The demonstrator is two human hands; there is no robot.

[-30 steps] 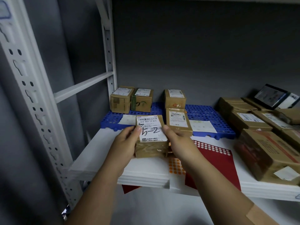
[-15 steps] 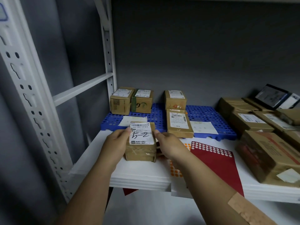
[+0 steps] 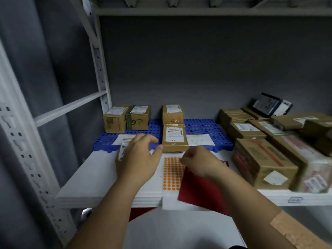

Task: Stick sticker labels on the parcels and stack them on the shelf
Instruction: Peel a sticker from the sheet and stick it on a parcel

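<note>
A small brown parcel (image 3: pixel 121 152) with a white label lies on the white shelf (image 3: pixel 93 177) just in front of the blue pallet (image 3: pixel 201 126). My left hand (image 3: pixel 140 159) arches over it and covers most of it, fingers curled on its far edge and thumb at its right corner. My right hand (image 3: pixel 195 162) is curled into a loose fist, its fingertips down on the top of the sheet of orange dot stickers (image 3: pixel 170 177). Whether a sticker is between the fingertips is hidden. A red sheet (image 3: pixel 197 189) lies under my right wrist.
Labelled parcels stand on the blue pallet: two at the back left (image 3: pixel 115 121), one behind another in the middle (image 3: pixel 175 139). A large box (image 3: pixel 260 162) and several more parcels crowd the right of the shelf. A white steel upright (image 3: pixel 100 69) bounds the left.
The parcel has come down onto the shelf, further left. My right hand has let go of it and moved right onto the orange sticker sheet. My left hand now covers the parcel from above.
</note>
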